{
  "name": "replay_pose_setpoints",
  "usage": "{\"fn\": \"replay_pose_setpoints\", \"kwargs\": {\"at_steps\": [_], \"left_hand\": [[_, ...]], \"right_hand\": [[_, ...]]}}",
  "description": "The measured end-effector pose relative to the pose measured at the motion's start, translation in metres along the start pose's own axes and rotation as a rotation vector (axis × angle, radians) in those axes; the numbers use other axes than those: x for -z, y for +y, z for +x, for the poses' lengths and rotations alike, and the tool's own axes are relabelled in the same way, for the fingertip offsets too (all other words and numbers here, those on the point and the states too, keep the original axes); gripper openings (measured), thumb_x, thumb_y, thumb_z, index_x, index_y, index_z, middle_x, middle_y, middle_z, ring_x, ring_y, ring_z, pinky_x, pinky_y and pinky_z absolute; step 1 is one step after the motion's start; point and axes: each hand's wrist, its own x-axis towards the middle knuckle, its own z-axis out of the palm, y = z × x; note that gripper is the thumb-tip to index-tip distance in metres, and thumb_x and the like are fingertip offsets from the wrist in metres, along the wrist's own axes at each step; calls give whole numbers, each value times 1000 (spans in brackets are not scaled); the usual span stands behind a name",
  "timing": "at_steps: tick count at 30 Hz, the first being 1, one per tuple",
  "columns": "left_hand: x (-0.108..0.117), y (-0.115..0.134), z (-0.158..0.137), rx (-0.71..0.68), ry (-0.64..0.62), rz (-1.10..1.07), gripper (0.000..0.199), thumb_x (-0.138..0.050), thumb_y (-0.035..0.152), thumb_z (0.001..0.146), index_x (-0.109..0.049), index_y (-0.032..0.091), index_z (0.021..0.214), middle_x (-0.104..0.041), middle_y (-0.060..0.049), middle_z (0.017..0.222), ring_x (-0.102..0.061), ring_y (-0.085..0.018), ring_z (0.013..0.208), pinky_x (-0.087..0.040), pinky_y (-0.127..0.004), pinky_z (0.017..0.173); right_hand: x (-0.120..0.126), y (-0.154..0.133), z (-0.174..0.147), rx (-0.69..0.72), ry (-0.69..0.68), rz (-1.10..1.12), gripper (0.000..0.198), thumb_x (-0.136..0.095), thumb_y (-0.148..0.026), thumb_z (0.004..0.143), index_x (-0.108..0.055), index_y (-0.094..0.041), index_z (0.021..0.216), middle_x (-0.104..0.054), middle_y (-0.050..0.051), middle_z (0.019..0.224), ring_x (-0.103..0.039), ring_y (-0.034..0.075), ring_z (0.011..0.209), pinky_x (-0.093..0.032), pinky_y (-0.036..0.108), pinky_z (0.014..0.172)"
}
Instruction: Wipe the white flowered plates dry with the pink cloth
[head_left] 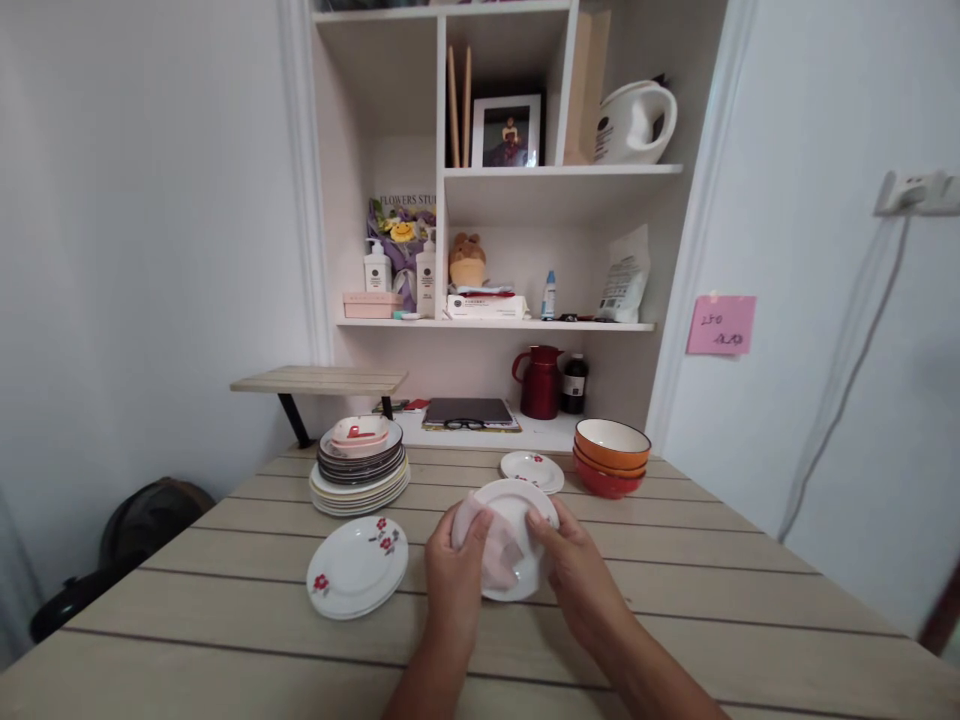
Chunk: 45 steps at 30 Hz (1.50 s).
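Note:
A small white plate [521, 498] is held up in front of me, tilted, above the near middle of the table. My left hand [454, 562] is closed at its left edge, the thumb pressing a thin pale pink cloth [495, 550] against the plate's face. On the other side, my right hand [576, 560] grips the right rim with its thumb on top; most of its fingers are hidden behind. Left of my hands lie stacked white plates [352, 570] with red flowers. Just beyond the held plate rests another flowered small plate [531, 468].
At the back left stands a tall stack of plates [360, 480] topped by a small pink-rimmed dish [360, 432]. Orange and red bowls [611, 460] are nested at the back right. Behind them are a red jug [541, 385], a dark laptop [466, 411] and white shelving [555, 172].

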Motion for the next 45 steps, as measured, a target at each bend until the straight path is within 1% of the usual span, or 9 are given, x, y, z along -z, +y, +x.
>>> {"fn": "replay_pose_setpoints", "kwargs": {"at_steps": [7,11,14,20,26,33,36,41,45], "left_hand": [[4,0,3,-154,-98,150,27,-75,37,67,-75,15,83,-74,-5,75,-65,-19,69,-51,-25,65],[4,-4,2,-285,-167,265,21,-75,31,66,-76,18,83,-75,-7,81,-67,-22,73,-53,-28,71],[7,-4,2,-347,-165,339,19,-74,30,67,-76,19,83,-75,-6,79,-67,-22,71,-53,-29,70],[7,3,3,-297,-97,297,25,-73,39,70,-73,17,81,-71,-3,70,-63,-19,65,-51,-24,61],[-1,3,-2,-125,-52,122,36,-72,46,70,-72,14,87,-72,-6,74,-64,-20,68,-51,-24,60],[-1,-4,-1,-53,-31,56,38,-72,44,70,-71,13,92,-72,-7,78,-64,-20,71,-50,-25,63],[2,0,0,-55,-27,62,34,-72,42,70,-73,13,89,-72,-6,76,-63,-19,70,-49,-24,62],[3,2,2,-162,-147,186,20,-72,31,69,-74,16,82,-72,-4,74,-63,-19,68,-49,-24,63],[3,-6,1,-289,-219,343,15,-71,28,72,-74,18,82,-73,-6,80,-63,-20,71,-49,-25,67]], "right_hand": [[15,-13,7,391,-7,-637,33,-66,-28,75,-62,-26,108,-66,5,111,-59,26,104,-45,36,89],[22,-16,7,333,-145,-734,12,-60,-29,82,-65,-24,91,-67,1,79,-61,20,70,-48,30,67],[20,-16,3,313,-203,-676,15,-55,-34,87,-62,-22,80,-57,-2,66,-53,16,59,-43,26,55],[9,-7,-2,213,-115,-359,22,-57,-41,85,-59,-20,80,-50,-3,62,-46,13,56,-37,22,47],[1,-3,-2,119,24,-8,25,-66,-40,80,-62,-20,94,-64,0,79,-54,16,68,-45,24,60],[-1,3,-2,22,37,93,33,-68,-41,78,-63,-20,103,-69,3,87,-59,18,73,-47,27,66],[3,0,1,34,-29,-57,36,-66,-41,79,-61,-22,109,-69,3,91,-60,20,75,-47,28,65],[13,-15,3,303,-27,-507,27,-65,-35,79,-62,-24,103,-68,3,101,-60,23,93,-45,30,78],[16,-23,3,349,-175,-670,17,-55,-36,86,-63,-22,87,-67,3,84,-60,21,80,-44,28,71]]}}
